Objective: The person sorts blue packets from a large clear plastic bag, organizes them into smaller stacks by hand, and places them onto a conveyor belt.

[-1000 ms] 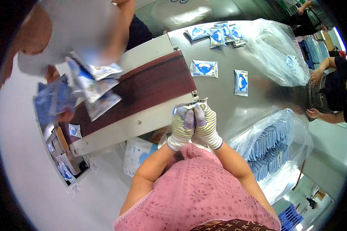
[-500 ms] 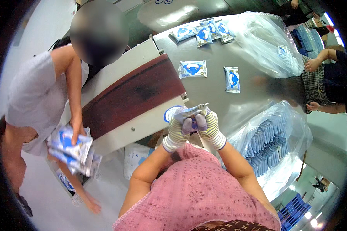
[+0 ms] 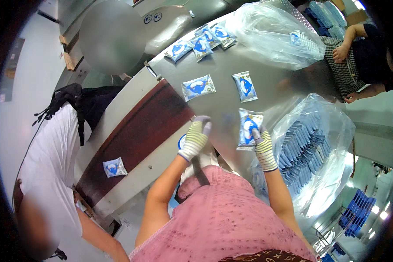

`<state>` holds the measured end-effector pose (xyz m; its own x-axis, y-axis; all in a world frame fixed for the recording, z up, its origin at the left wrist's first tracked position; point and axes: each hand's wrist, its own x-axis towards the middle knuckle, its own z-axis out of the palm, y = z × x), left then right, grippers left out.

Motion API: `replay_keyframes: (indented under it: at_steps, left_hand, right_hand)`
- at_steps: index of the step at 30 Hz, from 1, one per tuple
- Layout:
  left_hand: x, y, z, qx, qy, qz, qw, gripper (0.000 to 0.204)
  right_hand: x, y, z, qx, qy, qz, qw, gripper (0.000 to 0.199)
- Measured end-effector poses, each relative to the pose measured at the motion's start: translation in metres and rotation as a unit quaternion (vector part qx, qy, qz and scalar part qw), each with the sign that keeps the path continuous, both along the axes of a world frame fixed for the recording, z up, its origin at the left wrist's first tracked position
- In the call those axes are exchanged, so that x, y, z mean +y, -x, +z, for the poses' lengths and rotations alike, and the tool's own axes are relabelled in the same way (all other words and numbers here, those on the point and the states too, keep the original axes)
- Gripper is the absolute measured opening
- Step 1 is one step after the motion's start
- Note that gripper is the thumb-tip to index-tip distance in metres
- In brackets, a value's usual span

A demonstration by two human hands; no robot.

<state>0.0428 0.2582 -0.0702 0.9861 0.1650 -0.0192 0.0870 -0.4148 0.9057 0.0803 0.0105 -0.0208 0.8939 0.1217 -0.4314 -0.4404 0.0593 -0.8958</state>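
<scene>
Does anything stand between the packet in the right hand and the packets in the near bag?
Yes: clear film of the near bag lies between the held packet and the bagged packets. The right hand is also on that side. I can't tell where the bag opens.

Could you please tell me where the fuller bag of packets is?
In the head view, the fuller bag is right of centre, beside the gloved right hand and below the other clear bag.

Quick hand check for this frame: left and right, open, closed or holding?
Left hand: partly open, nothing visible in it.
Right hand: closed on a blue-and-white packet.
</scene>
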Motion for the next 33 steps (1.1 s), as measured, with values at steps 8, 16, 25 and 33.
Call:
replay_keyframes:
  at_steps: [8,16,25,33]
  left_hand:
    - [0.066,0.037,0.015,0.04,-0.259,-0.051,0.964,0.032]
    - [0.212,0.116,0.034,0.291,-0.456,0.008,0.841,0.071]
    - [0.2,0.08,0.028,0.177,-0.409,-0.122,0.887,0.057]
    - [0.048,0.029,0.051,0.203,0.394,-0.065,0.894,0.068]
  right_hand:
    - [-0.006,0.008,-0.021,0.096,-0.058,0.014,0.994,0.051]
    - [0.037,-0.008,-0.018,0.081,-0.138,0.09,0.983,0.041]
    - [0.039,-0.006,-0.029,0.078,-0.101,0.139,0.982,0.047]
    - [0.049,0.021,0.046,0.12,-0.242,0.133,0.954,0.054]
